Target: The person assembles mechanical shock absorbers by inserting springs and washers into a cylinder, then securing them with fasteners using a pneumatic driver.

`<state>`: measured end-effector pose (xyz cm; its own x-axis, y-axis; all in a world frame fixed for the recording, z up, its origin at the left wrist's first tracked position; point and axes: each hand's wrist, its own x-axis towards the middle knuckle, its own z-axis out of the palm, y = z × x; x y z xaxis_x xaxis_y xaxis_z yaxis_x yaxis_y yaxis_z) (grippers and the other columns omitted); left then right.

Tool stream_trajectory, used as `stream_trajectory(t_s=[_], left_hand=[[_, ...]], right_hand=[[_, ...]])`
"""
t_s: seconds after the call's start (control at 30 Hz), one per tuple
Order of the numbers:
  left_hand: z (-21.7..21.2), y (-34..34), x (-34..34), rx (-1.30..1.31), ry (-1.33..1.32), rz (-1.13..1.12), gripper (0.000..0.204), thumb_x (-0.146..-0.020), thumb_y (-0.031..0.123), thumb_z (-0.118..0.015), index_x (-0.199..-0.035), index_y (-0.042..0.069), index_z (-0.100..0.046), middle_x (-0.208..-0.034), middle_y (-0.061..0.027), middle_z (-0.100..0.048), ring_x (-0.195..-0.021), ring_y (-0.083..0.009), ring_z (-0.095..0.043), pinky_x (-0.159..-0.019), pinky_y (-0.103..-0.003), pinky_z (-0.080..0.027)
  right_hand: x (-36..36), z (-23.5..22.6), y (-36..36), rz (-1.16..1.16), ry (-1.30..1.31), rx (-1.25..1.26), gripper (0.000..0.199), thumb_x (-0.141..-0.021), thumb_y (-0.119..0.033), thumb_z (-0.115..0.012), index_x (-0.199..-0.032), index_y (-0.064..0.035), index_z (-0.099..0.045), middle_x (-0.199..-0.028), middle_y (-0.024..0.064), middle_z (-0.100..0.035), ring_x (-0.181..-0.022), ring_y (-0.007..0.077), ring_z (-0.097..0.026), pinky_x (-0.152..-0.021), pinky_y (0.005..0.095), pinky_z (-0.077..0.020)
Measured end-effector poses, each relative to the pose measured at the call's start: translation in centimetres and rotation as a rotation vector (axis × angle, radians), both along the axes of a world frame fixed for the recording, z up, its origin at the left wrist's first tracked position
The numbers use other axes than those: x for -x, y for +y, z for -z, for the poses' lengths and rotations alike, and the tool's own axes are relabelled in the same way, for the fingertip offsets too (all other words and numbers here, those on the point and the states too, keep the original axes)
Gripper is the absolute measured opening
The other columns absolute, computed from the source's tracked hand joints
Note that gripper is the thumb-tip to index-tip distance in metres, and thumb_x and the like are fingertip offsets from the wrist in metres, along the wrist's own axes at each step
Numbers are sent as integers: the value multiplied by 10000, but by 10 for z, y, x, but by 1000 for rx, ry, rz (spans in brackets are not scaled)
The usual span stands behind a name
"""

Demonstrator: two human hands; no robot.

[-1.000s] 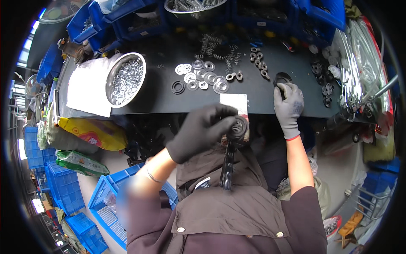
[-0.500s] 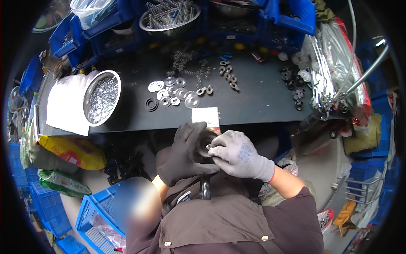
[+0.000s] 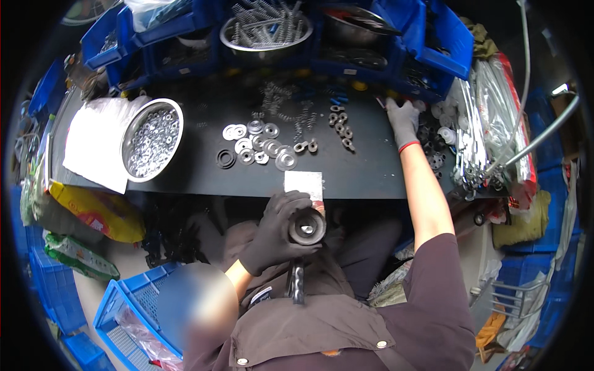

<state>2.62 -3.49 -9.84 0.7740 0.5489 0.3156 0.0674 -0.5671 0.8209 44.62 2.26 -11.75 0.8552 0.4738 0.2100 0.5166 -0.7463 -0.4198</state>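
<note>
My left hand [image 3: 272, 232], in a dark glove, is closed around a round black part [image 3: 307, 226] in front of my lap. The part's ringed face is turned up, with a small bright metal piece in its middle. A black ribbed bar [image 3: 298, 283] shows below that hand. My right hand [image 3: 404, 122], in a grey glove, is stretched out to the far right of the dark table. Its fingers are apart and reach beside a small red and white thing [image 3: 379, 101]. Black fittings [image 3: 435, 139] lie close to its right. What its fingertips touch is too small to make out.
On the table [image 3: 204, 179] lie metal discs [image 3: 272, 147], springs [image 3: 278, 96], ring-ended fittings [image 3: 340, 127] and a white bowl [image 3: 175, 145] of nuts. Blue bins [image 3: 442, 46] and a steel bowl [image 3: 266, 51] of springs line the back. Metal rods [image 3: 467, 136] lie at right.
My right hand has left the black part and moved far to the right across the table. My left hand still holds the part, whose face now shows more. The view has shifted slightly.
</note>
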Motion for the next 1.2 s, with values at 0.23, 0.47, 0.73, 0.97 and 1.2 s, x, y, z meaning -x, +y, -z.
stream_trajectory(t_s=[0.23,0.47,0.73,0.97,1.2], left_hand=[[-7,1,-4,111,19,-25,996,-536,410,-893,-1360,57,-458,-1275,-154,-513,-1198,-351,-461,-1047,-471,-336],[6,3,-3,-13,-43,-69,728,-556,396,-851,-1186,134,-597,-1225,-93,-538,-1148,-314,-486,-996,-450,-367],[13,2,-7,44,-63,-71,674,-559,366,-860,-1156,148,-635,-1245,-91,-547,-1198,-314,-471,-1013,-456,-350],[20,-1,-6,-1,-129,-126,655,-554,375,-831,-1129,133,-632,-1221,-103,-552,-1222,-350,-449,-1030,-484,-346],[25,-1,-8,4,-168,-128,656,-546,405,-807,-1113,130,-626,-1207,-110,-557,-1201,-349,-462,-1033,-487,-345]], right_hand=[[-18,1,-29,-243,-77,-618,304,-888,-207,-608,-1090,3,-691,-994,130,-706,-898,230,-658,-848,308,-476],[216,-80,-134,-1044,434,-397,246,-758,88,-664,-981,-9,-695,-997,80,-637,-886,138,-626,-765,261,-510],[249,-67,-145,-1202,358,-356,336,-670,-2,-767,-990,-84,-708,-953,62,-666,-815,222,-621,-727,323,-496],[258,-73,-152,-1334,-71,-208,382,-640,-73,-770,-1013,-121,-701,-995,45,-657,-887,253,-610,-792,372,-476],[260,-67,-164,-1287,-166,-63,336,-714,-165,-711,-1048,-131,-707,-1127,70,-646,-1077,285,-537,-958,388,-395]])
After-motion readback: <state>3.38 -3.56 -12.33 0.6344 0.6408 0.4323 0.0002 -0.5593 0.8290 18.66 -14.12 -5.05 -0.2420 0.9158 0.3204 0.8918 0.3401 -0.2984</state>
